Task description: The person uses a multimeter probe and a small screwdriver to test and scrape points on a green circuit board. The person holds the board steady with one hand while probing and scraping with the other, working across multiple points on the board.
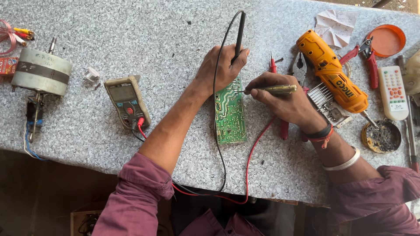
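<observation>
A green circuit board point(230, 114) lies flat in the middle of the speckled grey table point(166, 39). My left hand point(221, 67) rests at the board's top edge and grips a black probe point(239, 32) that points up and away. My right hand point(286, 102) holds a small screwdriver with a yellow-green handle point(278, 90), its metal tip touching the board's upper right edge. A grey multimeter point(127, 102) lies to the left. Its black lead point(217, 131) and red lead point(253, 148) run under my arms.
A white cylindrical motor point(41, 72) sits at the far left. A yellow power screwdriver point(332, 72), a metal heat sink point(323, 98), red-handled pliers point(365, 54), an orange lid point(386, 40), a white remote point(392, 92) and a round tin point(381, 136) crowd the right side.
</observation>
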A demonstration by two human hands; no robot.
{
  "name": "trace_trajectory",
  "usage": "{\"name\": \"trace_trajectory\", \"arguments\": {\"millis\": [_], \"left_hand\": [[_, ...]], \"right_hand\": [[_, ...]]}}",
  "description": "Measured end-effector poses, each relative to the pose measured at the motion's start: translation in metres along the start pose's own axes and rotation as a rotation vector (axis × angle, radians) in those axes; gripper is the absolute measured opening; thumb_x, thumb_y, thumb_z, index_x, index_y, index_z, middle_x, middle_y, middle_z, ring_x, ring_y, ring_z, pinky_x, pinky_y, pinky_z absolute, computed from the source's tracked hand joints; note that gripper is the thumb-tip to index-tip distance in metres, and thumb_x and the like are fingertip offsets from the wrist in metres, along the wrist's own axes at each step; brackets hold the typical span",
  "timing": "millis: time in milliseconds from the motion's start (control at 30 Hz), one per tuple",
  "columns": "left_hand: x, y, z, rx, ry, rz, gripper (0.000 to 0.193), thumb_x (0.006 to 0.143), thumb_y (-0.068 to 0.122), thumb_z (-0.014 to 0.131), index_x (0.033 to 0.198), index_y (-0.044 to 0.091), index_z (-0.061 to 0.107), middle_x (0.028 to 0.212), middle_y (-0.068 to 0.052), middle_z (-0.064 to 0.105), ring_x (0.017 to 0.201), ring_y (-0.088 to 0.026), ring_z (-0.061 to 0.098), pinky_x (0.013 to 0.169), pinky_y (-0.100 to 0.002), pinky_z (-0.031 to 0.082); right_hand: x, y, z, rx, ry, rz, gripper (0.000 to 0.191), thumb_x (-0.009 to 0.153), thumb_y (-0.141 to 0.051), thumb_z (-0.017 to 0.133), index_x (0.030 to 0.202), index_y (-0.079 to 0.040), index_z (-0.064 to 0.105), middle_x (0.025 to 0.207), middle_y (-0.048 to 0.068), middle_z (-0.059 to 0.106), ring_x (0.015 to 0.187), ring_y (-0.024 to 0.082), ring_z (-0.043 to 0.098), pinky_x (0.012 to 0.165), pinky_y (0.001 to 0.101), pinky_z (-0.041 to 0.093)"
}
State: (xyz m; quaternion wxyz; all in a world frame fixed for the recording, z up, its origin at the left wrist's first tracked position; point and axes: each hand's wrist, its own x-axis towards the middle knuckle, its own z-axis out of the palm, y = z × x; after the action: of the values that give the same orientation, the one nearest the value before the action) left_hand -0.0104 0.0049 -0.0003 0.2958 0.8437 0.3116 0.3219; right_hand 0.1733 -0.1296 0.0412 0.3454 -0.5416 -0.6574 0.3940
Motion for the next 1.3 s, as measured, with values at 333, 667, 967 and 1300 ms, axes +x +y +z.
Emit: {"name": "trace_trajectory", "arguments": {"millis": [333, 667, 967, 1300], "left_hand": [[-0.003, -0.003, 0.004, 0.047, 0.084, 0.09, 0.032, 0.106, 0.033, 0.061, 0.089, 0.008, 0.07, 0.057, -0.007, 0.061, 0.052, -0.027, 0.065, 0.053, -0.041, 0.049], [0.0, -0.002, 0.002, 0.046, -0.028, -0.028, 0.04, 0.108, 0.034, 0.057, 0.078, 0.009, 0.065, 0.048, -0.003, 0.054, 0.041, -0.019, 0.058, 0.044, -0.039, 0.044], [0.0, -0.002, 0.002, 0.032, 0.004, 0.015, 0.038, 0.107, 0.035, 0.057, 0.081, 0.009, 0.066, 0.048, -0.002, 0.055, 0.042, -0.017, 0.059, 0.045, -0.038, 0.045], [0.0, 0.001, 0.002, 0.046, 0.015, -0.01, 0.037, 0.106, 0.034, 0.059, 0.081, 0.008, 0.066, 0.049, -0.005, 0.056, 0.043, -0.022, 0.061, 0.048, -0.039, 0.047]], "right_hand": [[-0.002, 0.005, -0.001, -0.005, 0.024, -0.029, 0.026, 0.096, -0.024, 0.065, 0.109, -0.003, 0.075, 0.096, 0.007, 0.077, 0.089, 0.015, 0.073, 0.081, 0.031, 0.06], [-0.001, 0.003, -0.001, -0.029, -0.005, -0.025, 0.028, 0.096, -0.026, 0.066, 0.109, -0.003, 0.074, 0.093, 0.009, 0.076, 0.087, 0.016, 0.073, 0.079, 0.0323, 0.059], [-0.001, 0.004, -0.007, 0.097, -0.087, -0.106, 0.028, 0.097, -0.027, 0.062, 0.107, -0.003, 0.075, 0.099, 0.008, 0.078, 0.095, 0.016, 0.074, 0.086, 0.0325, 0.059], [-0.001, 0.011, -0.006, 0.033, -0.081, -0.073, 0.026, 0.09, -0.023, 0.062, 0.096, -0.002, 0.074, 0.087, 0.006, 0.078, 0.082, 0.014, 0.072, 0.076, 0.0301, 0.057]]}}
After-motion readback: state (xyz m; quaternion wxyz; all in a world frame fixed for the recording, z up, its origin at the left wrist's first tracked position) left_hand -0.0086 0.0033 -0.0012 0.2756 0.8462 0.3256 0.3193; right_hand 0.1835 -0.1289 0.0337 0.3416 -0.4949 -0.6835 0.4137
